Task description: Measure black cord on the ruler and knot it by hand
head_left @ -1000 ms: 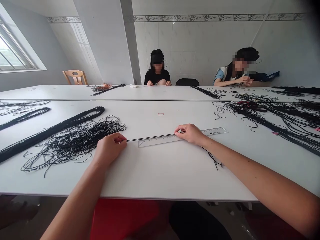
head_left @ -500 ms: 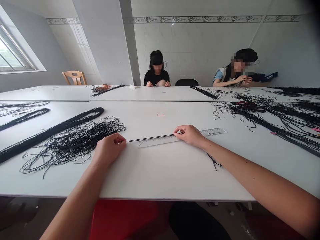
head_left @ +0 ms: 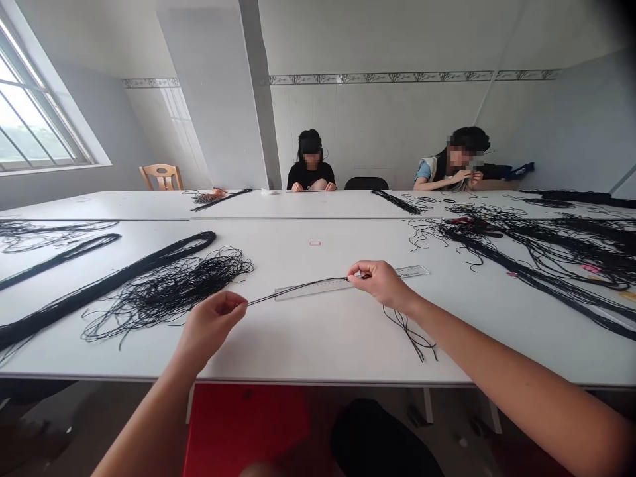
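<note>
A thin black cord [head_left: 298, 287] runs between my two hands, bowed slightly upward above a clear ruler [head_left: 322, 287]. My left hand [head_left: 213, 324] pinches its left end, just beyond the ruler's left end. My right hand [head_left: 378, 281] pinches the cord over the right part of the ruler and hides some of it. Loose black cord tails [head_left: 410, 331] trail on the table below my right wrist. The ruler lies flat and slightly aslant on the white table [head_left: 308, 344].
A tangled heap of black cords [head_left: 183, 285] and a long black cord bundle [head_left: 109, 285] lie left. More black cords [head_left: 536, 245] spread at the right. Two people [head_left: 311, 165] sit across the table, their hands at work. A red stool [head_left: 243, 424] shows below the near edge.
The cord, straight along the ruler before, now bows above it. My left hand has come nearer the table's front edge. The view has tilted up, and more cord tails show under my right wrist.
</note>
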The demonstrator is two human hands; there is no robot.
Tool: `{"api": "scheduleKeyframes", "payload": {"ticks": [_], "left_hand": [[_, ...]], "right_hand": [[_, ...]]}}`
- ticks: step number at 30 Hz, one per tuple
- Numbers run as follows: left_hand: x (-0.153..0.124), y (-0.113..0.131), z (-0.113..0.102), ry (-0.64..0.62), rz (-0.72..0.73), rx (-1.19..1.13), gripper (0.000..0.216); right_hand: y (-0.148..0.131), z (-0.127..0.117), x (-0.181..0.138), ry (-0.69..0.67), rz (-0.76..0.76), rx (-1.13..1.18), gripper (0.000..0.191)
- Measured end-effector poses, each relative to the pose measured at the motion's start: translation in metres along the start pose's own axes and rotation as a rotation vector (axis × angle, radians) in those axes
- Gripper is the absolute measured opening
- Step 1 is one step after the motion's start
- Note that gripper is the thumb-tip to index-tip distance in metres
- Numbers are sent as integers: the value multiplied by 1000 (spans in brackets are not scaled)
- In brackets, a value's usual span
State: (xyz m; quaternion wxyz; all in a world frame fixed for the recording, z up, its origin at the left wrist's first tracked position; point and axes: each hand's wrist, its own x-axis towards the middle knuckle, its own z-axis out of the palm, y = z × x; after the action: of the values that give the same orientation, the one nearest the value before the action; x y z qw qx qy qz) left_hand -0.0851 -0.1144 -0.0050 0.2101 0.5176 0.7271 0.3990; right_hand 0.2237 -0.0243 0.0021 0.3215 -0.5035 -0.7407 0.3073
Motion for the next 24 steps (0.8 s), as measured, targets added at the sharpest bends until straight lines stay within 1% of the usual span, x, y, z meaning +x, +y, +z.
{"api": "scheduleKeyframes", "payload": {"ticks": [2,5,8,11,14,17,20,24], "left_hand": [[-30,0,-14,-26,-8,-139,33],[-77,-2,-37,-92,-39,-242,36],[-123,-6,-57,-134,-86,-254,38],[-167,-12,-71,-179,-126,-196,40],[-205,-19,-78,-212,-184,-205,39],[-237,-27,-79,-196,-249,-264,37],[-263,-37,-79,-197,-266,-299,36],[-290,-50,-82,-215,-281,-332,33]], "right_hand": [[-12,-10,-25,-63,-8,60,20],[-28,-21,-67,-198,-2,92,21],[-40,-24,-110,-340,39,101,22],[-48,-18,-150,-463,71,156,20],[-54,-10,-184,-522,94,191,17],[-62,-5,-210,-516,32,164,12],[-73,-5,-231,-516,-16,178,9],[-88,-7,-258,-614,38,293,11]]}}
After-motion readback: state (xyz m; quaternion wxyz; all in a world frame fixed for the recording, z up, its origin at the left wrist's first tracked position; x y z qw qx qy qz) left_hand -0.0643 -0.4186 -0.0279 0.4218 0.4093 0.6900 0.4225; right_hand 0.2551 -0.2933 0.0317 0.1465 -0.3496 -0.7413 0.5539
